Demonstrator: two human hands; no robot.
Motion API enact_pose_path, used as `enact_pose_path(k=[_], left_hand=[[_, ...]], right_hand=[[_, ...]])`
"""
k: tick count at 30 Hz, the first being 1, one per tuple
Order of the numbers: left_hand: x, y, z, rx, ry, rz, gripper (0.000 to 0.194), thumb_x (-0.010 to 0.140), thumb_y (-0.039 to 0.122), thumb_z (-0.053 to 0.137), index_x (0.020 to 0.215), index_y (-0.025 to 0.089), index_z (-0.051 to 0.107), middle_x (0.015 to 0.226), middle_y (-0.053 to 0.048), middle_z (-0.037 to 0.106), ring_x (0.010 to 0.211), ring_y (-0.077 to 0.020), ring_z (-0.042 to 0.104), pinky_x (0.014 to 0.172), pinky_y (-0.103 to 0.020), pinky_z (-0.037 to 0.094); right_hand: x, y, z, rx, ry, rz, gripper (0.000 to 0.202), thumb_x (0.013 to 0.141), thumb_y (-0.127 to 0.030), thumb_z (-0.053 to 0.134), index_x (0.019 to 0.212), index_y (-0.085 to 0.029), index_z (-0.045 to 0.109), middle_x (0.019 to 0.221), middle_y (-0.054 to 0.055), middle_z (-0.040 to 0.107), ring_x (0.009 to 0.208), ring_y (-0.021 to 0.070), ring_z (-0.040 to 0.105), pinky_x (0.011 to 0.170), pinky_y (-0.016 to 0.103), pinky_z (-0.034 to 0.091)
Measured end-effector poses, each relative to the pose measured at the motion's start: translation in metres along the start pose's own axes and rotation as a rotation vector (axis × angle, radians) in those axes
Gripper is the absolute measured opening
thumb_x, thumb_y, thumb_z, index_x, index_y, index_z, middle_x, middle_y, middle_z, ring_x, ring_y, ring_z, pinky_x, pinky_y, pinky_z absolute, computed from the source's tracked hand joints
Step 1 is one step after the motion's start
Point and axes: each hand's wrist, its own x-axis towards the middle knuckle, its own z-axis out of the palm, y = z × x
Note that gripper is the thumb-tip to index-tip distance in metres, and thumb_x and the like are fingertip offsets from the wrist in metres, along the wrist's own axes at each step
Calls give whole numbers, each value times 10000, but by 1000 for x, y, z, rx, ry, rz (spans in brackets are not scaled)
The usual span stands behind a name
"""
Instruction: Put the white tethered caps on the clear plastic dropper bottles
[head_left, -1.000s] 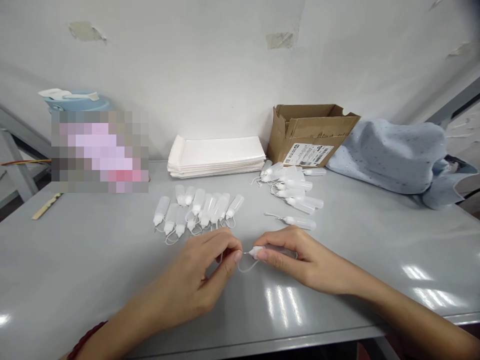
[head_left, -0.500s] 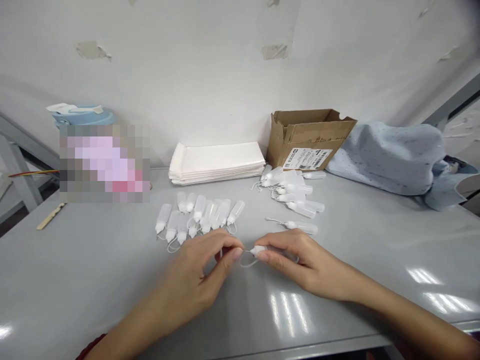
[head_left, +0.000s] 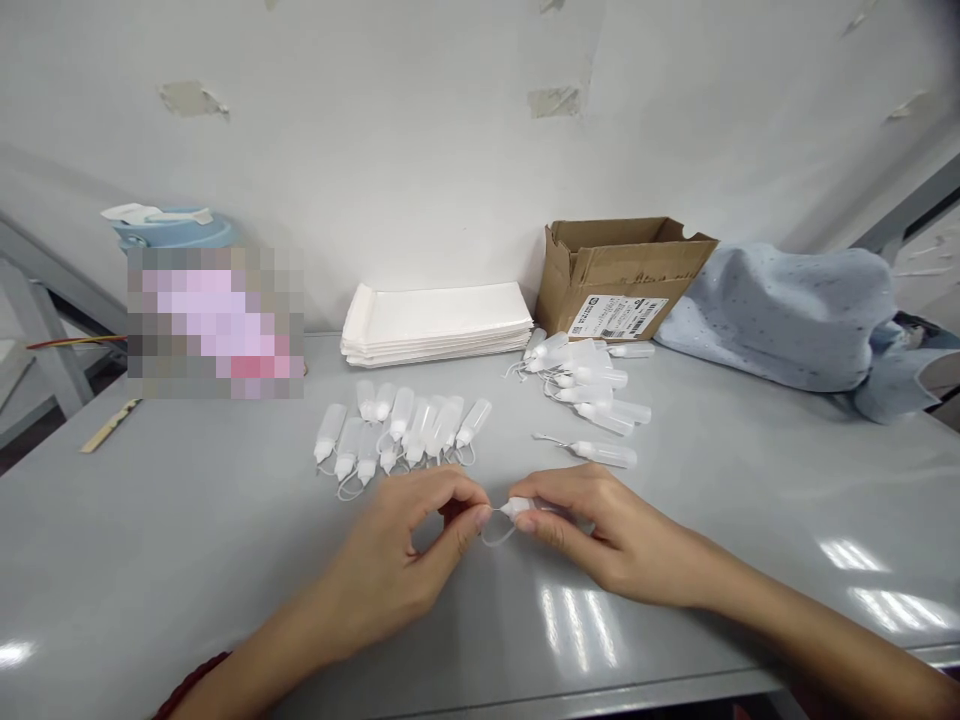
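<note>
Between thumb and fingers, my right hand point(head_left: 600, 530) grips a small clear bottle point(head_left: 516, 508) by its white neck, the nozzle pointing left. Most of the bottle's body is hidden by the hand. My left hand point(head_left: 427, 550) is pinched at the nozzle's thin tip; what its fingertips hold is too small to make out. A thin white loop hangs below the nozzle between the hands. Several similar bottles point(head_left: 401, 412) lie just beyond my left hand. More bottles point(head_left: 596, 378) lie farther back on the right, with a single one point(head_left: 607, 455) nearer my right hand.
The grey table point(head_left: 225, 520) meets a white wall. Against it are a stack of white packets point(head_left: 442, 318), an open cardboard box point(head_left: 630, 280) and pale blue cloth point(head_left: 780, 310). A blurred pinkish item point(head_left: 217, 320) and a yellowish strip point(head_left: 110, 425) are at the left.
Both hands and the held bottle sit slightly lower in view, still close together. The view has shifted slightly. The other bottles lie as before.
</note>
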Motion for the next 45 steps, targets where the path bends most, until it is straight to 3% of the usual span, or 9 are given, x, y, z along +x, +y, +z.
enact_pose_path(k=[7,11,21,32,37,39,42,44,45], left_hand=[[2,-1,3,38,-2,22,219,881,241,444,721,188,584,648,22,575,600,-103,515,510,-201,369],[2,0,1,19,-8,-15,208,872,239,452,725,195,592,657,24,583,610,-106,521,489,-190,371],[5,7,-11,-113,-3,-149,263,899,326,429,762,199,614,728,3,613,703,-136,556,575,-223,433],[4,1,2,3,7,-48,262,900,265,419,691,184,555,632,36,547,597,-94,494,517,-187,372],[3,1,1,71,29,8,225,882,255,441,699,186,554,617,40,538,565,-87,487,447,-168,342],[1,-3,-5,168,146,101,195,874,229,455,716,187,561,624,42,556,561,-82,500,491,-177,375],[-1,-13,-22,477,584,207,144,842,186,497,709,176,553,625,43,557,551,-73,484,536,-195,371],[-2,-22,-36,711,855,143,141,819,202,530,682,172,545,584,52,507,542,-70,450,522,-202,322],[-2,-26,-43,792,864,72,138,828,214,507,702,173,546,592,52,490,557,-73,442,536,-206,311]], right_hand=[[-1,3,4,-105,19,-43,288,955,-286,373,879,-166,623,816,52,649,718,152,562,637,262,396],[-1,2,4,-120,30,-64,278,959,-288,365,969,-162,613,806,55,645,712,152,560,634,259,399],[-2,10,4,-245,148,-145,250,946,-282,399,1027,-127,577,773,54,584,705,157,513,634,273,392],[-3,12,12,-256,124,-147,273,950,-254,370,1009,-93,582,748,63,549,657,159,493,591,282,399],[-1,9,9,-184,101,-145,244,948,-282,390,1053,-126,546,845,74,590,754,167,551,660,284,448],[-1,11,5,-194,120,-75,284,930,-340,433,1125,-143,495,979,97,592,856,184,572,739,314,470],[-2,20,-7,-298,213,63,409,898,-408,477,1207,-148,416,1089,133,560,959,225,567,799,375,476],[-2,26,-15,-387,253,124,316,906,-381,459,1133,-161,464,1070,125,572,935,229,580,774,379,483],[-2,28,-19,-430,256,147,247,914,-354,442,1070,-170,498,1038,112,588,894,224,593,749,375,486]])
